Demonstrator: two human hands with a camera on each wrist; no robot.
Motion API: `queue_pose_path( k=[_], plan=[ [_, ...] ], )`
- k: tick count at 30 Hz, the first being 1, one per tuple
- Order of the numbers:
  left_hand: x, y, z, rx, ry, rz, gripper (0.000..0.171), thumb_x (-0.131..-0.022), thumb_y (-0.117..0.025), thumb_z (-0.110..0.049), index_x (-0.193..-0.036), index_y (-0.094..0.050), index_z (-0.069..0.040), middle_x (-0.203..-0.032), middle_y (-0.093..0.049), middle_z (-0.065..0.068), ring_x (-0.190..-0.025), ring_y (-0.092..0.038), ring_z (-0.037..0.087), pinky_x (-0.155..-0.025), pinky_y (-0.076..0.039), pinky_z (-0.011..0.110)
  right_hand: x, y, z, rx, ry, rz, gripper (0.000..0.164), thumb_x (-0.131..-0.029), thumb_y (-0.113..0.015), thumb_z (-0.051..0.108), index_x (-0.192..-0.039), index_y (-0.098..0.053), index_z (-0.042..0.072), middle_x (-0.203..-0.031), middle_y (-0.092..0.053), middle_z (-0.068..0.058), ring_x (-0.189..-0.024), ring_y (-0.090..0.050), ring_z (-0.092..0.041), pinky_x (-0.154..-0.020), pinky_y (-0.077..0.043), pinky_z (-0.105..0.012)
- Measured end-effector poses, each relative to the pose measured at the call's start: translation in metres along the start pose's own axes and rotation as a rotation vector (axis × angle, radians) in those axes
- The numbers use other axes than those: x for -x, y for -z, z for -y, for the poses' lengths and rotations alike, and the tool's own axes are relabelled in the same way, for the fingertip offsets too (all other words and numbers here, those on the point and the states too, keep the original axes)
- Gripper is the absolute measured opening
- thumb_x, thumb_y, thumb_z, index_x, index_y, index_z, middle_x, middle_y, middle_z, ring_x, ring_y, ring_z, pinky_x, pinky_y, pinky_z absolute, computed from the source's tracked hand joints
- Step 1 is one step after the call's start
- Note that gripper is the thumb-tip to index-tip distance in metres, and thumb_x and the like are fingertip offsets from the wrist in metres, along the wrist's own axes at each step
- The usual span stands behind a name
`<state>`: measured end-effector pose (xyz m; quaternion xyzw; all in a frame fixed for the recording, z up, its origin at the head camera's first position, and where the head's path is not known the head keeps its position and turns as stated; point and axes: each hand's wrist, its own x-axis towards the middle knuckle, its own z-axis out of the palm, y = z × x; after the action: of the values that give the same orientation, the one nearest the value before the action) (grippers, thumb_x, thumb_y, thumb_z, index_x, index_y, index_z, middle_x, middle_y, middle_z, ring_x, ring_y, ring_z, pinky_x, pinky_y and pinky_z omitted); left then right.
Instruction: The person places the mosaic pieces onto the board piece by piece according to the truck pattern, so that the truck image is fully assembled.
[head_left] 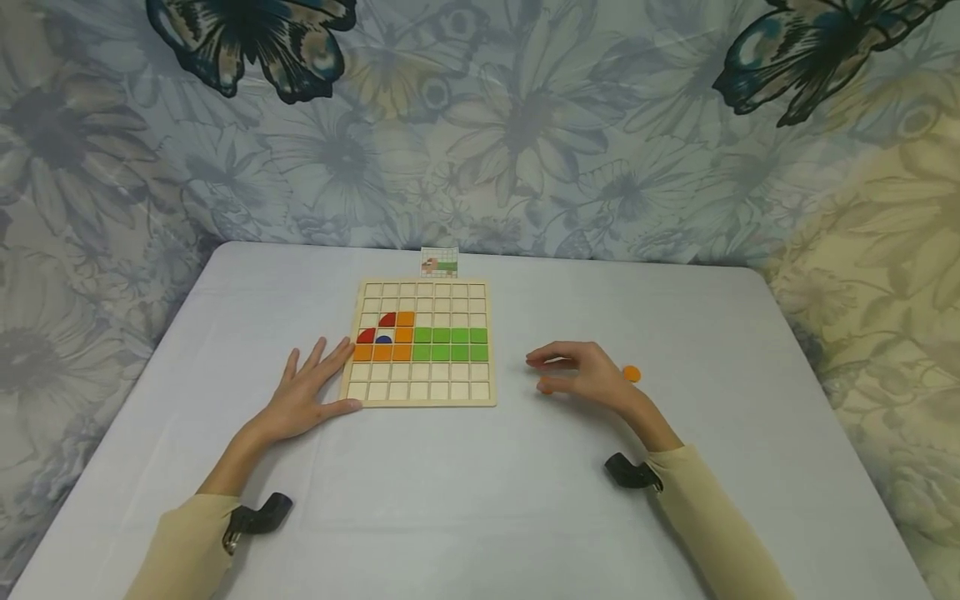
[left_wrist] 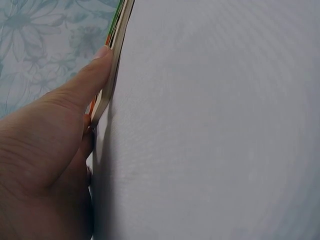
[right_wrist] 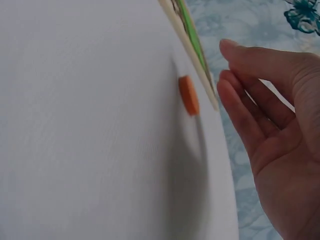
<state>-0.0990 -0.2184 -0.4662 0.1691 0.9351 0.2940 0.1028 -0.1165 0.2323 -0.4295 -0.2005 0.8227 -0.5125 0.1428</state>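
A wooden grid board (head_left: 420,406) lies on the table, with red, orange, green, white and blue tiles in its squares. The spread fingers of my left hand (head_left: 288,406) touch its left edge, and the thumb rests at the near left corner. In the left wrist view that thumb lies along the board's side (left_wrist: 116,60). Right of the board, my right hand (head_left: 592,379) hovers over the table, fingers slightly bent, a gap between thumb and fingertips, holding nothing. An orange piece (right_wrist: 189,95) lies below it, mostly hidden in the head view. Another orange round piece (head_left: 632,373) lies beside the wrist.
A small picture card (head_left: 439,262) with a coloured grid pattern lies just behind the board. White cloth (head_left: 480,500) covers the table, and a flower-and-butterfly patterned backdrop (head_left: 525,125) rises at its back and sides. Black wrist cameras (head_left: 630,472) sit at both sleeves.
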Motion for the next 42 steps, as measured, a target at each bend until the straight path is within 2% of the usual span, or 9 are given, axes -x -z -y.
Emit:
queue_pose_path(
  k=[3,11,17,22,31,36,42],
  plan=[
    [0.0,0.0,-0.001,0.003,0.001,0.002,0.098,-0.083,-0.073,-0.051,-0.158,-0.021,-0.014,-0.163,-0.016,0.008,-0.15,0.004,0.035,-0.115,0.018,0.054,0.005,0.005,-0.008,0.026,0.036,0.01,0.04,-0.078,-0.082,0.005,-0.116,-0.071,0.006,-0.116,-0.07,-0.01,-0.108,-0.067,-0.028,-0.094,-0.053,-0.035],
    [0.0,0.001,-0.002,0.0,0.005,0.003,0.098,-0.083,-0.073,-0.05,-0.157,-0.021,-0.013,-0.163,-0.016,0.009,-0.15,0.004,0.036,-0.115,0.018,0.054,0.012,0.008,-0.021,0.175,0.123,0.048,0.041,-0.076,-0.082,0.0,-0.115,-0.071,0.004,-0.114,-0.071,-0.006,-0.104,-0.068,-0.022,-0.09,-0.055,-0.032],
    [0.0,0.001,-0.002,-0.005,0.005,0.007,0.097,-0.084,-0.073,-0.05,-0.157,-0.022,-0.013,-0.163,-0.016,0.009,-0.15,0.004,0.036,-0.115,0.018,0.054,0.01,0.004,-0.02,0.226,0.14,0.021,0.038,-0.078,-0.08,-0.002,-0.114,-0.071,0.005,-0.112,-0.071,-0.004,-0.101,-0.069,-0.019,-0.088,-0.055,-0.032],
    [-0.001,0.002,-0.002,-0.008,0.005,-0.004,0.097,-0.083,-0.073,-0.05,-0.157,-0.022,-0.013,-0.163,-0.017,0.009,-0.15,0.003,0.036,-0.115,0.017,0.055,0.007,0.003,-0.015,0.231,0.138,0.001,0.038,-0.077,-0.081,-0.002,-0.113,-0.071,0.004,-0.111,-0.071,-0.005,-0.1,-0.068,-0.021,-0.087,-0.056,-0.032],
    [0.002,0.002,-0.005,-0.002,-0.012,-0.023,0.095,-0.084,-0.073,-0.049,-0.156,-0.025,-0.01,-0.162,-0.02,0.012,-0.149,0.001,0.039,-0.115,0.015,0.057,-0.006,-0.003,0.0,0.211,0.141,0.014,0.042,-0.078,-0.08,-0.003,-0.118,-0.069,0.002,-0.115,-0.07,-0.007,-0.105,-0.066,-0.023,-0.091,-0.055,-0.036],
    [0.0,0.003,-0.005,-0.002,-0.015,-0.008,0.095,-0.084,-0.073,-0.049,-0.157,-0.024,-0.012,-0.163,-0.018,0.011,-0.15,0.002,0.037,-0.115,0.015,0.056,-0.018,-0.014,0.006,0.19,0.168,0.017,0.043,-0.077,-0.08,-0.004,-0.118,-0.068,0.0,-0.114,-0.07,-0.009,-0.104,-0.067,-0.025,-0.09,-0.055,-0.037],
    [0.001,0.002,-0.004,-0.004,-0.006,-0.006,0.095,-0.084,-0.074,-0.048,-0.156,-0.024,-0.011,-0.163,-0.018,0.01,-0.15,0.002,0.037,-0.115,0.016,0.056,-0.033,-0.033,0.011,0.152,0.195,0.074,0.04,-0.079,-0.078,-0.003,-0.118,-0.068,-0.001,-0.114,-0.07,-0.01,-0.104,-0.067,-0.024,-0.09,-0.055,-0.033]
  ],
)
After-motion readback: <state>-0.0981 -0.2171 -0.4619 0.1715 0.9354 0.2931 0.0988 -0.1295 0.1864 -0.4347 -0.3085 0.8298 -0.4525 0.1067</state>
